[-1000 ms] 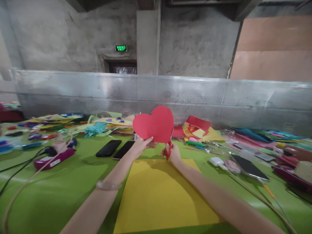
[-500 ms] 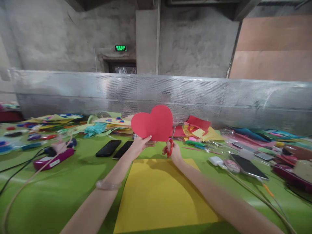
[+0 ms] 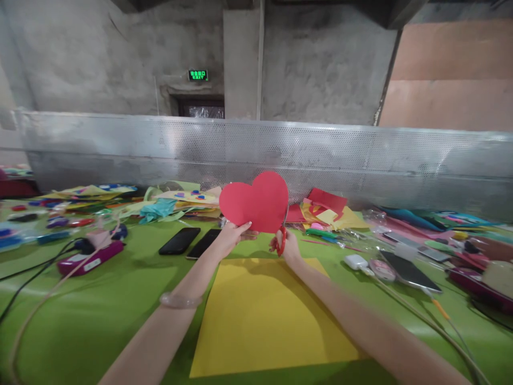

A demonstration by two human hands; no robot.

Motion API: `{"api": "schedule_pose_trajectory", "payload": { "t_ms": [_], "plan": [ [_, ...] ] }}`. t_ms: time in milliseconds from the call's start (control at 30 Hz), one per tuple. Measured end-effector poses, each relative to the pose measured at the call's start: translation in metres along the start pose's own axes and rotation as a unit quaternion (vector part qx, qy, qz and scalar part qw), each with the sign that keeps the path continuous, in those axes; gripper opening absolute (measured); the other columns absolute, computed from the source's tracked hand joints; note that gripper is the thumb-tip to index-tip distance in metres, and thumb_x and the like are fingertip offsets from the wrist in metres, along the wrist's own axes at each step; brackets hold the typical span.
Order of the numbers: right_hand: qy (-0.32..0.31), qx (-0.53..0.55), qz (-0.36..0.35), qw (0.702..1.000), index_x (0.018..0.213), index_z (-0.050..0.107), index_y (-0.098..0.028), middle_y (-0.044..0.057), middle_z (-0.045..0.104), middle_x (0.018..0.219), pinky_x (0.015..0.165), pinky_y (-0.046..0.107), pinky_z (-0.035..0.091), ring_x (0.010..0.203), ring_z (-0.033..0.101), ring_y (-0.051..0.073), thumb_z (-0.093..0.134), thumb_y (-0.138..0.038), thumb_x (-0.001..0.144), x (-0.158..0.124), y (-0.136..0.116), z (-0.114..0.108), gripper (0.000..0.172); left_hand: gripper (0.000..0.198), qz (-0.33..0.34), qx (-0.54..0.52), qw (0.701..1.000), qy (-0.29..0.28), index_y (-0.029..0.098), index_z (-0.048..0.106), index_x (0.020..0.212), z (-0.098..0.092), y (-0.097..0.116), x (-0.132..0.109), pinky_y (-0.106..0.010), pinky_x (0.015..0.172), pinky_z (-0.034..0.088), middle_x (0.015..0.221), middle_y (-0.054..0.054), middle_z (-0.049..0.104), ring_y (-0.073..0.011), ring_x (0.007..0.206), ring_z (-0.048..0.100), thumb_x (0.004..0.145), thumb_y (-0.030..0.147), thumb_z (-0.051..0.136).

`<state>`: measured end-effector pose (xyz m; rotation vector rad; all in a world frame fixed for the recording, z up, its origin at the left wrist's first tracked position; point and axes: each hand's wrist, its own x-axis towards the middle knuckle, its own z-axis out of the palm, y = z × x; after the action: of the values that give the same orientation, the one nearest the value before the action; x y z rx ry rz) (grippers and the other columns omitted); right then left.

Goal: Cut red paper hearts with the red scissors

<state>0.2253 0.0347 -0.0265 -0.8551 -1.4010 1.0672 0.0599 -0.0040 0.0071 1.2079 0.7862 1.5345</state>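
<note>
A red paper heart [image 3: 256, 202] is held up above the table, its lower edge pinched between the thumb and fingers of my left hand [image 3: 235, 235]. My right hand [image 3: 287, 247] is closed around the red handles of a pair of scissors [image 3: 282, 240]. The scissor blades point upward beside the heart's right edge; whether they touch the paper I cannot tell. Below both hands, a yellow sheet of paper [image 3: 268, 315] lies flat on the green tabletop [image 3: 132, 305].
Two dark phones [image 3: 179, 241] lie left of my left forearm. A purple power strip [image 3: 91, 258] with cables sits further left. Coloured paper scraps [image 3: 328, 208] line the back, before a perforated metal panel [image 3: 320, 155]. At right are a white earphone case [image 3: 356, 262] and a phone [image 3: 409, 271].
The heart has shifted slightly to the right, along with my left hand. My right hand and the scissors have moved slightly right too. Both grips look the same.
</note>
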Motion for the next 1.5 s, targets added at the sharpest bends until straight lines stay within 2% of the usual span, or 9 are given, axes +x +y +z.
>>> {"api": "schedule_pose_trajectory", "payload": {
  "t_ms": [300,567,700,967,1267,1500],
  "plan": [
    [-0.005,-0.005,-0.005,1.000,0.060,0.043,-0.019,-0.001,0.056,0.043,0.033,0.019,0.035,0.034,0.050,0.011,0.052,-0.041,0.067,-0.001,0.000,-0.001,0.024,0.033,0.005,0.002,1.000,-0.012,0.011,0.054,0.097,-0.003,-0.003,0.001,-0.034,0.064,0.054,0.086,-0.011,0.067,-0.0194,0.066,0.066,0.069,0.021,0.067],
    [-0.004,-0.016,0.001,1.000,0.060,0.044,-0.019,-0.001,0.056,0.043,0.031,0.018,0.034,0.033,0.050,0.010,0.052,-0.041,0.067,-0.001,0.000,-0.002,0.025,0.030,0.004,0.003,1.000,-0.017,0.010,0.055,0.096,-0.005,-0.004,0.002,-0.033,0.063,0.055,0.082,-0.011,0.068,-0.0190,0.064,0.065,0.069,0.019,0.067],
    [-0.001,-0.024,0.006,1.000,0.059,0.044,-0.018,0.000,0.056,0.043,0.027,0.017,0.029,0.033,0.050,0.011,0.051,-0.041,0.067,0.000,0.000,-0.002,0.025,0.031,0.003,0.004,1.000,-0.022,0.011,0.056,0.096,-0.005,-0.005,0.002,-0.033,0.063,0.055,0.083,-0.011,0.068,-0.0188,0.065,0.065,0.069,0.020,0.067],
    [0.007,-0.024,0.006,1.000,0.059,0.046,-0.017,0.000,0.056,0.043,0.026,0.016,0.029,0.032,0.050,0.010,0.053,-0.037,0.068,-0.001,-0.001,-0.002,0.022,0.027,-0.001,0.007,1.000,-0.018,0.010,0.057,0.094,-0.005,-0.005,0.002,-0.033,0.065,0.054,0.082,-0.012,0.068,-0.0195,0.065,0.066,0.071,0.019,0.066],
    [0.019,0.012,-0.010,1.000,0.061,0.045,-0.018,-0.002,0.054,0.043,0.033,0.019,0.039,0.033,0.049,0.009,0.052,-0.036,0.069,0.003,-0.002,-0.006,0.022,0.024,-0.008,0.003,1.000,-0.011,0.010,0.058,0.092,-0.004,-0.003,0.001,-0.033,0.064,0.054,0.076,-0.009,0.068,-0.0181,0.063,0.065,0.071,0.018,0.065],
    [0.006,0.017,-0.007,1.000,0.062,0.046,-0.017,-0.002,0.056,0.044,0.033,0.019,0.039,0.034,0.050,0.010,0.055,-0.039,0.068,0.008,-0.004,-0.017,0.024,0.019,-0.014,0.006,1.000,0.000,0.009,0.058,0.088,-0.003,-0.002,0.001,-0.029,0.058,0.053,0.073,-0.009,0.068,-0.0161,0.058,0.063,0.071,0.015,0.063]
  ]
}}
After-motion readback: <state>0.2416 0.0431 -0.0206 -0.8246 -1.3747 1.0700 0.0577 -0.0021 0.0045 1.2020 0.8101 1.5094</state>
